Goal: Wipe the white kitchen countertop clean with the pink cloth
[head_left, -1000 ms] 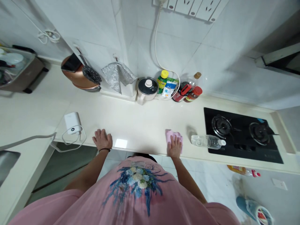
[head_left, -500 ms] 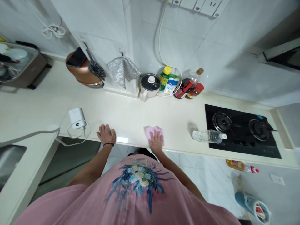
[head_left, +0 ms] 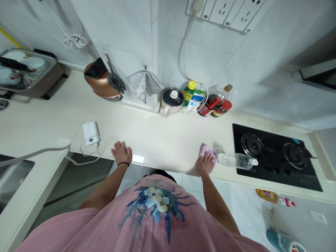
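My right hand (head_left: 206, 163) presses down on a pink cloth (head_left: 212, 152), holding it against the cream countertop (head_left: 157, 140) near the front edge. Just right of the cloth stands a clear plastic bottle (head_left: 236, 161), close to the stove. My left hand (head_left: 121, 152) rests on the counter's front edge with its fingers spread and nothing in them. To its left lie a white power bank (head_left: 90, 131) and a looped white cable (head_left: 86, 162).
Along the wall stand a small lidded pot (head_left: 172, 99), a yellow-capped bottle (head_left: 189, 91), a white packet (head_left: 195, 102) and a red-lidded jar (head_left: 223, 107). A black gas stove (head_left: 273, 154) is at right, an electric cooker with dishes (head_left: 49, 78) at far left.
My right hand has slid the pink cloth to the right along the counter, up beside the plastic bottle. My left hand stays at the counter edge; the view has shifted slightly.
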A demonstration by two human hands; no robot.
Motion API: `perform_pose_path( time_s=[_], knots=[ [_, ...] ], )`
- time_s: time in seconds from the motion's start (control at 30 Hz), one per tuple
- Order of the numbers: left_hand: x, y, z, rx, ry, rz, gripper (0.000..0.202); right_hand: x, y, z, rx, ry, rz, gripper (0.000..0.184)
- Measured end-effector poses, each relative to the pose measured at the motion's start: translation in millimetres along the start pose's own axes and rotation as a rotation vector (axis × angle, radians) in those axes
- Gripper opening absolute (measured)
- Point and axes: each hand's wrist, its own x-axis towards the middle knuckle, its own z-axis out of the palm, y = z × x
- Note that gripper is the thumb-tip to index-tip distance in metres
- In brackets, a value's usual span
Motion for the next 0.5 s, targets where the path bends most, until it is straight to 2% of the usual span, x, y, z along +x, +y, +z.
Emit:
perform_pose_path(
  time_s=[0.07,0.13,0.23,0.3,0.37,0.43,0.5],
  knots=[
    [-0.3,-0.2,0.6,-0.003,-0.002,-0.008,0.064,17.2,-21.6,-4.9,0.029,-0.002,0.067,0.071],
    [-0.4,-0.2,0.6,-0.004,-0.007,-0.014,0.065,27.2,-60.7,-5.3,0.043,-0.035,-0.005,0.071],
    [-0.5,0.0,0.3,0.004,-0.010,-0.019,0.065,19.5,-135.3,5.9,0.053,-0.128,-0.285,0.067],
    [-0.6,0.1,0.5,0.012,-0.007,-0.026,0.065,-1.5,-182.6,19.4,0.069,-0.198,-0.478,0.062],
    [-0.7,-0.1,1.2,0.020,0.000,-0.032,0.065,-27.4,-218.3,32.7,0.083,-0.273,-0.699,0.060],
    [-0.7,-0.6,2.4,0.026,0.007,-0.032,0.065,-45.2,-236.3,40.5,0.088,-0.332,-0.917,0.061],
    [-0.5,-1.4,3.6,0.031,0.012,-0.031,0.065,-43.3,-234.7,39.6,0.072,-0.344,-1.035,0.059]
  ],
)
